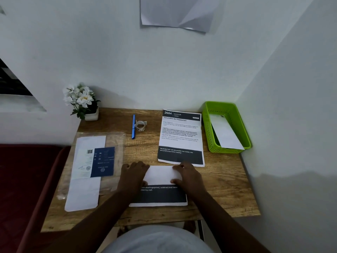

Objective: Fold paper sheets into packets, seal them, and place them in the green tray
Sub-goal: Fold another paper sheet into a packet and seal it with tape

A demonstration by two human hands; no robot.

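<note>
Where the two hands press down near the front edge of the table (pixel 222 181), much of the paper sheet (pixel 160 196) lies hidden beneath them, so its side edges under the palms cannot be made out. Its far part is folded toward the person, showing a blank white flap over a dark printed band whose small white lettering is partly covered. The left hand (pixel 132 177) lies on the flap's left end, fingers fairly flat and spread, grasping nothing. The right hand (pixel 188 177) rests on the right end with fingers bent; whether they pinch the flap's edge cannot be told. Just behind lies a printed sheet (pixel 180 137), headed 2684, its fine text too small to read. At the back right corner stands the green tray (pixel 211 132), holding a folded white packet (pixel 227 133) that leans over the tray's near rim. A blue pen (pixel 133 126) and a small sticker roll (pixel 140 126) lie toward the back edge
</note>
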